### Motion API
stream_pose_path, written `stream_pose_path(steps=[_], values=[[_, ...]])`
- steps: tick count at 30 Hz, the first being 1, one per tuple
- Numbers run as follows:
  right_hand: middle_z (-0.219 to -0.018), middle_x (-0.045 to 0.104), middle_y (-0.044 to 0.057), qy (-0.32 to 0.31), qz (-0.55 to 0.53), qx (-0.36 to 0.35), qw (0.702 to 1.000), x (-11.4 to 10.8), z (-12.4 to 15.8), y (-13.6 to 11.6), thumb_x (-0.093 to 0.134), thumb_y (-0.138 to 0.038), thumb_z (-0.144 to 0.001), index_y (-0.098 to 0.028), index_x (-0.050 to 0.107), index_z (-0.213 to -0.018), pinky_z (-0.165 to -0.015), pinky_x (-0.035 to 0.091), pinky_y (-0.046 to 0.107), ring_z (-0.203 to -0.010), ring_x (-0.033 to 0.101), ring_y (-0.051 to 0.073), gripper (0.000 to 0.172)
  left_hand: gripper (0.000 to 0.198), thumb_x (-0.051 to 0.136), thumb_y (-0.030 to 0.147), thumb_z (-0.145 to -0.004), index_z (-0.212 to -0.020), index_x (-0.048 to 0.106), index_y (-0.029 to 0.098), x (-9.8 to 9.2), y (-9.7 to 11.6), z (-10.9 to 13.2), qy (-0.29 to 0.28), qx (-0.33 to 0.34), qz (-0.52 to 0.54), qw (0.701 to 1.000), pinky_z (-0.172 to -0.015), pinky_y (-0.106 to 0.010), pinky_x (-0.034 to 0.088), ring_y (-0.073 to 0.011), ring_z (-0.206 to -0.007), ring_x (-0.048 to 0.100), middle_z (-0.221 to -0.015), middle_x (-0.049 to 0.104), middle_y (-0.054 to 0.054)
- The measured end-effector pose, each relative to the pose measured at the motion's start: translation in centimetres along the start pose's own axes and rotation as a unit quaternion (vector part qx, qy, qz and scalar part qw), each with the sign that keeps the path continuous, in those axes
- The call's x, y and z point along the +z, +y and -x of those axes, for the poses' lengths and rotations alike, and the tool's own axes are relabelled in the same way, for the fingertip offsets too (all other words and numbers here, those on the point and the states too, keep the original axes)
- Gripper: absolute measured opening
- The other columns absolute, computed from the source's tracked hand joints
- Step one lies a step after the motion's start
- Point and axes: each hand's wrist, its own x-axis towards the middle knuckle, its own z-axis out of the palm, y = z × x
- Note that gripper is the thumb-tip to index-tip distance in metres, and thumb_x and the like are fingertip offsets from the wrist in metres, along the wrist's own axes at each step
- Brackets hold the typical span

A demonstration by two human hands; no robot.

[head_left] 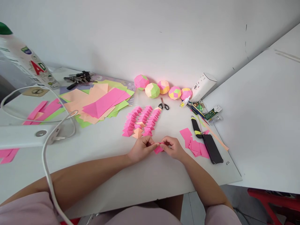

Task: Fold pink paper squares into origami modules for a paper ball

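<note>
Before a pale wall, near a white table's six-o'clock edge, the left hand and right hand pinch a pink paper piece, thumbs against fingers; folded pieces lie at its eleven o'clock, pink squares at three.

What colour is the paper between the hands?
The paper is bright pink, seen in the head view.

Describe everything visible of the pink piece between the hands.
The small pink piece looks like folded paper. The left hand and right hand pinch its upper edge from either side, partly hiding it; its lower part shows between them. It is nearer than the rows of folded pieces; whether it touches the white table cannot be told.
</note>
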Motion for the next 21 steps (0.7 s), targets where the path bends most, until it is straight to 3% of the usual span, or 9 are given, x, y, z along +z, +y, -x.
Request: stream_pose_path(steps=[5,9,11,14,17,21], values=[[-0.067,0.057,0.0,-0.012,-0.091,0.039,0.995,-0.3,0.07,-0.22,0.061,-0.037,-0.083,-0.016,0.054,-0.074,-0.058,0.05,0.024,-0.06,0.061,0.012,0.023,0.052,0.057,0.052,-0.077,-0.05,0.026,0.019,-0.06,0.1,0.11,-0.017,0.021,-0.012,1.0,-0.04,-0.02,0.019,-0.005,-0.044,0.023,-0.046,0.026,0.008],[-0.061,0.057,-0.002,0.004,-0.131,0.049,0.99,-0.77,-0.08,-0.12,0.063,-0.039,-0.08,-0.017,0.053,-0.072,-0.056,0.049,0.024,-0.056,0.058,0.011,0.026,0.048,0.045,0.052,-0.085,-0.053,0.038,0.018,-0.34,0.73,0.14,-0.023,0.013,0.012,1.0,-0.045,-0.021,0.029,-0.007,-0.046,0.034,-0.048,0.04,0.005],[-0.059,0.055,-0.003,0.015,-0.13,0.064,0.989,-0.93,-0.15,-0.08,0.066,-0.039,-0.078,-0.016,0.053,-0.07,-0.052,0.046,0.022,-0.053,0.055,0.009,0.027,0.038,0.049,0.049,-0.085,-0.065,0.047,0.017,-0.42,0.94,0.08,-0.022,0.015,0.042,0.999,-0.048,-0.021,0.034,-0.0081,-0.051,0.04,-0.056,0.048,0.004],[-0.058,0.055,-0.003,0.015,-0.125,0.091,0.988,-0.82,-0.2,-0.08,0.07,-0.04,-0.074,-0.016,0.054,-0.067,-0.049,0.043,0.021,-0.051,0.052,0.008,0.029,0.029,0.058,0.046,-0.08,-0.077,0.056,0.017,-0.42,0.82,-0.11,-0.068,0.023,0.051,0.996,-0.052,-0.022,0.037,-0.0096,-0.059,0.047,-0.069,0.054,0.001],[-0.062,0.059,-0.002,0.007,-0.15,0.103,0.983,-0.52,-0.27,-0.11,0.07,-0.039,-0.073,-0.015,0.055,-0.071,-0.053,0.048,0.023,-0.054,0.057,0.01,0.028,0.033,0.058,0.046,-0.08,-0.069,0.055,0.016,-0.37,0.49,-0.33,-0.078,0.02,0.04,0.996,-0.052,-0.022,0.037,-0.0099,-0.058,0.047,-0.067,0.054,0.0],[-0.067,0.065,0.001,-0.007,-0.18,0.107,0.978,-0.38,-0.49,0.08,0.071,-0.037,-0.073,-0.015,0.058,-0.082,-0.054,0.051,0.025,-0.059,0.062,0.013,0.027,0.031,0.057,0.047,-0.081,-0.073,0.049,0.018,-0.42,0.43,-0.53,-0.051,-0.008,0.107,0.993,-0.047,-0.021,0.032,-0.0076,-0.049,0.042,-0.058,0.049,0.005]])
